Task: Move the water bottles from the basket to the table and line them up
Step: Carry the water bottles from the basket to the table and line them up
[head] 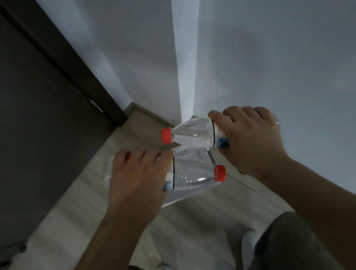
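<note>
The person stands over a white basket on the wooden floor, carrying one water bottle in each hand. The left hand is curled over the labelled middle of the lower bottle, and the right hand is wrapped the same way round the upper bottle. Both bottles lie sideways in the air above the basket, close together but apparently not touching. Their red caps point opposite ways, probably because each hand reached in from its own side. Gripping at the middle keeps each bottle balanced for carrying. The table is out of view, so both bottles have yet to be carried there, stood up and set in line.
</note>
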Tool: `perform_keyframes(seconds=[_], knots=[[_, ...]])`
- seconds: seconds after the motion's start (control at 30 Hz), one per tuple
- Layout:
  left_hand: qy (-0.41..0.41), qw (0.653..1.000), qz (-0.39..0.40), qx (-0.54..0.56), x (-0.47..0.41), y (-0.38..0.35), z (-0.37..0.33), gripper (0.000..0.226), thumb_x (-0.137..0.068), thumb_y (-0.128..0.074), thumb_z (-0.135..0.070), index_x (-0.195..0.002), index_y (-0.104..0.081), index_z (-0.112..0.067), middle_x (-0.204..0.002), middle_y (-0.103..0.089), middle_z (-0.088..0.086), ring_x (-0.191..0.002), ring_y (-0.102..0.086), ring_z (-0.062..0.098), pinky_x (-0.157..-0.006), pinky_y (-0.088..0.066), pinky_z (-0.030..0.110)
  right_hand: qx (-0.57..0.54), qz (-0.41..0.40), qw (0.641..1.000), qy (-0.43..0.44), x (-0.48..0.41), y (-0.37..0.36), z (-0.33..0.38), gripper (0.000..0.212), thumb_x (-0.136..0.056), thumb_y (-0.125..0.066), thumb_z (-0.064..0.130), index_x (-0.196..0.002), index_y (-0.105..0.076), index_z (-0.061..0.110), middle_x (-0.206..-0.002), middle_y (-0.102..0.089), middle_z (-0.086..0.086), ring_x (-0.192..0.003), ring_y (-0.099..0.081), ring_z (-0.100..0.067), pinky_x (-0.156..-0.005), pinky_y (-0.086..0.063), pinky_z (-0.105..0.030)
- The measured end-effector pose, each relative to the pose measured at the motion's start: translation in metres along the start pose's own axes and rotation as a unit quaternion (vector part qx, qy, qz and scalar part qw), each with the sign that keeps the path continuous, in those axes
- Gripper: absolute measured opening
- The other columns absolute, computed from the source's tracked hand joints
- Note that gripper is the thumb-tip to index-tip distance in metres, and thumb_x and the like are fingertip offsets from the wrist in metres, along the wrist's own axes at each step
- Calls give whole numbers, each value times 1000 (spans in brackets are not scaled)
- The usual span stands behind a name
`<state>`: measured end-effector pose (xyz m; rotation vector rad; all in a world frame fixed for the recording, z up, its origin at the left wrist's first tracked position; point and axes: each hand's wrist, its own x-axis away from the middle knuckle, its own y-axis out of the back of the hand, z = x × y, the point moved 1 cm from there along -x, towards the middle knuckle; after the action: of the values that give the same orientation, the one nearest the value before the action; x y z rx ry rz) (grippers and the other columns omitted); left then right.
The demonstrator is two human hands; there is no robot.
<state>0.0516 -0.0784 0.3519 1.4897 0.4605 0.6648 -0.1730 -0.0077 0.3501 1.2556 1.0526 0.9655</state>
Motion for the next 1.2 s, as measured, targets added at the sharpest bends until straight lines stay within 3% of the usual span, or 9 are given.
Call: perform_keyframes(seconds=[0.13, 0.23, 0.43, 0.67, 0.9, 1.0, 1.2], knots=[[-21, 1000, 17, -2, 21, 152, -13, 66, -56, -92, -35, -113, -62, -23, -96, -69, 1, -90, -65, 28, -90, -47, 48, -8, -1, 1000, -20, 8, 152, -8, 59, -76, -85, 36, -129, -62, 20, -109, -71, -7, -90, -68, -33, -88, -51, -47], [-48, 999, -19, 8, 35, 251, -27, 63, -61, -90, -38, -116, -63, -24, -100, -70, 1, -92, -65, 26, -91, -47, 46, -19, -3, 999, -37, 21, 257, -18, 57, -82, -77, 39, -133, -57, 24, -112, -70, -3, -93, -67, -31, -90, -50, -45], [-120, 989, -81, -21, 42, 383, -66, 64, -63, -91, -41, -117, -64, -21, -103, -74, 2, -93, -69, 25, -92, -51, 47, -31, 0, 995, -99, 62, 390, -54, 60, -83, -78, 39, -135, -52, 28, -108, -69, 1, -92, -66, -28, -91, -50, -44], [-226, 969, -99, -20, 19, 432, -129, 64, -57, -92, -42, -112, -66, -23, -92, -72, -3, -81, -69, 21, -82, -55, 46, -24, -31, 984, -173, 117, 430, -115, 62, -80, -79, 41, -134, -52, 28, -101, -68, 3, -89, -65, -26, -86, -50, -42], [-346, 932, -109, -5, -24, 466, -188, 58, -55, -75, -28, -112, -64, -29, -93, -68, -10, -85, -63, 21, -82, -46, 43, 18, -78, 945, -316, 171, 456, -161, 63, -73, -84, 35, -131, -59, 25, -95, -69, 2, -82, -66, -30, -82, -51, -43], [-425, 899, -102, -19, -43, 478, -215, 59, -54, -73, -29, -111, -62, -34, -94, -66, -13, -88, -62, 19, -83, -46, 41, 32, -97, 912, -398, 198, 461, -164, 63, -68, -86, 32, -126, -62, 25, -91, -68, 2, -77, -65, -30, -78, -50, -42], [-597, 795, -104, -7, -58, 486, -279, 65, -50, -81, -30, -112, -62, -33, -97, -67, -13, -89, -64, 19, -81, -50, 43, 36, -71, 817, -571, 262, 476, -132, 59, -77, -78, 40, -130, -54, 31, -102, -68, 6, -90, -66, -28, -85, -48, -42]])
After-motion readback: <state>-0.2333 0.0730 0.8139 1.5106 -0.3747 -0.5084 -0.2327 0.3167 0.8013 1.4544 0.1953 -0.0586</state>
